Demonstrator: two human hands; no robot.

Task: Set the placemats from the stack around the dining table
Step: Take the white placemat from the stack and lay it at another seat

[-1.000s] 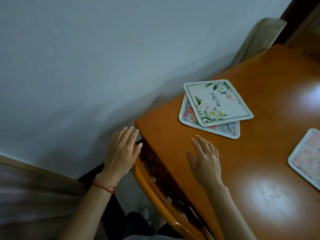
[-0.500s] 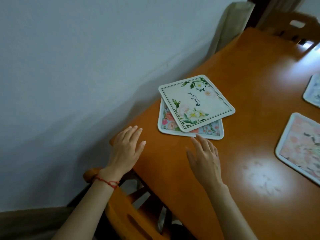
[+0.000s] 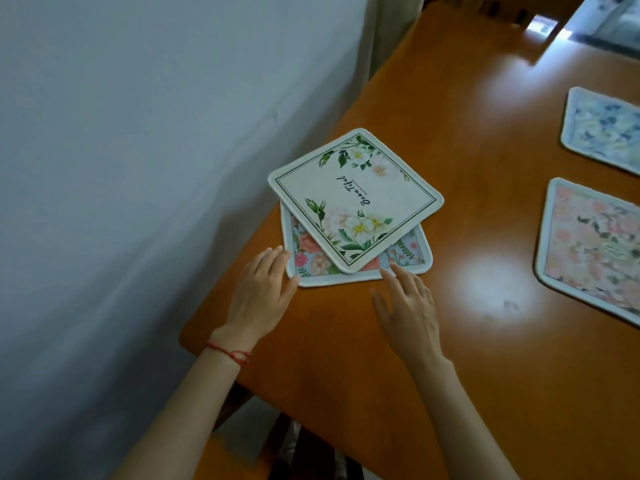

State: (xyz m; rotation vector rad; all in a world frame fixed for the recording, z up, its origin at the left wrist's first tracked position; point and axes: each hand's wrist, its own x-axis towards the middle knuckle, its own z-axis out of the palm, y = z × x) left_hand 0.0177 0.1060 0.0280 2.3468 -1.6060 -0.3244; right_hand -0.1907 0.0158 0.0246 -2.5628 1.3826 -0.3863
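Glossy orange wooden table (image 3: 467,341) pushed against a plain white wall (image 3: 138,133), pale curtain (image 3: 391,29) hung behind, light glared off tabletop.

Two square fabric placemats stacked askew on glossy orange wooden table (image 3: 485,116): cream floral mat (image 3: 353,199) atop pink-and-blue floral mat (image 3: 408,254). Left hand (image 3: 258,296) touching lower mat's corner; right hand (image 3: 408,313) fingers extended at its near edge.

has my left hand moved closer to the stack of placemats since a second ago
Yes. The left hand left the table's corner and moved forward along the table; its fingertips now reach the near-left edge of the stack's bottom placemat.
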